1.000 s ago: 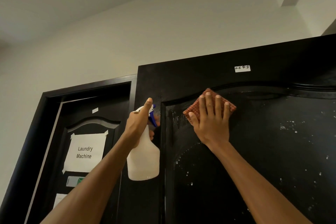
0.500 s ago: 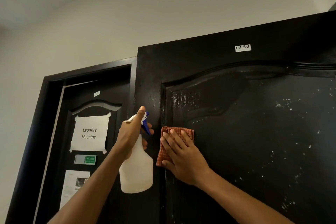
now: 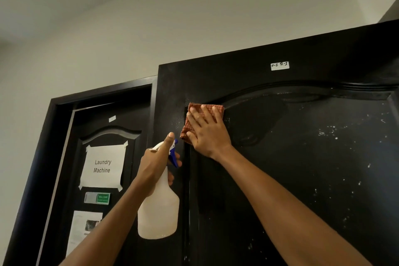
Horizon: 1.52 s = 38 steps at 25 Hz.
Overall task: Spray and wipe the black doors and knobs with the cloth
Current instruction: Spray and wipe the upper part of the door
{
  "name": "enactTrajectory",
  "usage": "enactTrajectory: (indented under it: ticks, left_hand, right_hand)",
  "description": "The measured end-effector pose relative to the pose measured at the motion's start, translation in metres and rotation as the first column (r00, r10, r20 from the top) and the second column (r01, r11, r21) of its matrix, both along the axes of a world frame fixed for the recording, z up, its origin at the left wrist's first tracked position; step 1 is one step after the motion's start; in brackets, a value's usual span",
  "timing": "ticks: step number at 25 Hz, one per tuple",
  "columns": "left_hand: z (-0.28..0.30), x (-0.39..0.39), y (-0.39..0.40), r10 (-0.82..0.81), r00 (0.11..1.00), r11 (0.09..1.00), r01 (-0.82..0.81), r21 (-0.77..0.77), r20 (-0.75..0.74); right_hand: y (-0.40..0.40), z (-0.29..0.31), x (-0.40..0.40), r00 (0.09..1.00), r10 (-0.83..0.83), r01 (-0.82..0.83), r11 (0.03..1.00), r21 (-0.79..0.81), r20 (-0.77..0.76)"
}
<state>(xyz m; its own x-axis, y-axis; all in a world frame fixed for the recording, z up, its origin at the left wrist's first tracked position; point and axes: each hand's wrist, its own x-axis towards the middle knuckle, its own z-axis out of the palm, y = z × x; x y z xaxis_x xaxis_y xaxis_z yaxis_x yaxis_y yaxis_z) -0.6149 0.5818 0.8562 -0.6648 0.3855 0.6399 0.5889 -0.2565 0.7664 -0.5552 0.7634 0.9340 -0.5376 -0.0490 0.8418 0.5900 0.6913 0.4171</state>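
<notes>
Left hand (image 3: 155, 164) grips white spray bottle (image 3: 158, 211); contents cannot be seen.

Glossy black door (image 3: 302, 157), checked cloth (image 3: 190, 123)

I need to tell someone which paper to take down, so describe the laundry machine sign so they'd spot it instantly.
Find the recessed black door on the left. On its upper panel hangs the white sign, taped at its corners. Unlike the green plate and printed sheet below, it reads "Laundry Machine".
</notes>
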Motion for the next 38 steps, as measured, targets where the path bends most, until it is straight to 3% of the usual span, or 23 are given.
enactTrajectory:
  ticks: [4, 8, 12, 15, 18, 21, 24, 28, 30, 31, 33, 36, 38]
  left_hand:
    - [0.012, 0.02, 0.02, -0.028, 0.999, 0.999, 0.027, -0.017, -0.042]
    - [0.045, 0.046, 0.038, -0.115, 0.988, 0.993, 0.116, 0.002, -0.101]
    - [0.063, 0.067, 0.056, -0.187, 0.976, 0.982, 0.187, -0.008, -0.116]
    - [0.066, 0.077, 0.063, -0.205, 0.972, 0.978, 0.206, -0.005, -0.116]
    - [0.064, 0.077, 0.066, -0.242, 0.963, 0.97, 0.241, -0.021, -0.116]
    - [0.063, 0.068, 0.062, -0.238, 0.966, 0.971, 0.237, -0.019, -0.1]
    - [0.065, 0.049, 0.055, -0.207, 0.976, 0.978, 0.207, -0.006, -0.07]
    - [0.058, 0.043, 0.053, -0.185, 0.982, 0.983, 0.184, -0.011, -0.039]
    - [0.056, 0.047, 0.057, -0.199, 0.979, 0.98, 0.199, -0.014, -0.037]
    - [0.055, 0.049, 0.059, -0.211, 0.977, 0.977, 0.211, -0.014, -0.038]
    - [0.054, 0.051, 0.06, -0.232, 0.972, 0.973, 0.231, -0.014, -0.038]
    - [0.053, 0.05, 0.059, -0.249, 0.968, 0.968, 0.248, -0.025, -0.043]
    - [0.055, 0.049, 0.056, -0.251, 0.966, 0.968, 0.25, -0.025, -0.056]
  right_hand:
    - [0.019, 0.011, 0.042, 0.992, 0.041, -0.05, 0.996, 0.068, 0.121]
    - [0.067, 0.023, 0.113, 0.99, 0.02, -0.015, 0.999, 0.033, -0.137]
    - [0.117, 0.022, 0.193, 0.925, -0.063, 0.038, 0.997, -0.074, -0.374]
    - [0.145, 0.001, 0.237, 0.833, -0.114, 0.019, 0.984, -0.177, -0.542]
    - [0.154, -0.02, 0.25, 0.676, -0.204, -0.038, 0.95, -0.31, -0.708]
    - [0.134, -0.006, 0.219, 0.615, -0.272, -0.102, 0.903, -0.417, -0.74]
    - [0.104, 0.014, 0.163, 0.724, -0.139, -0.066, 0.961, -0.268, -0.676]
    - [0.062, 0.012, 0.098, 0.959, 0.027, -0.032, 0.999, -0.012, -0.282]
    - [0.06, 0.014, 0.104, 0.987, 0.024, -0.018, 0.999, 0.043, -0.16]
    - [0.065, 0.017, 0.115, 0.983, 0.018, -0.007, 0.998, 0.058, -0.183]
    - [0.085, 0.018, 0.147, 0.933, -0.019, 0.021, 1.0, 0.002, -0.36]
    - [0.127, 0.001, 0.212, 0.724, -0.154, 0.023, 0.98, -0.2, -0.672]
    - [0.141, -0.013, 0.237, 0.621, -0.23, -0.034, 0.947, -0.319, -0.749]
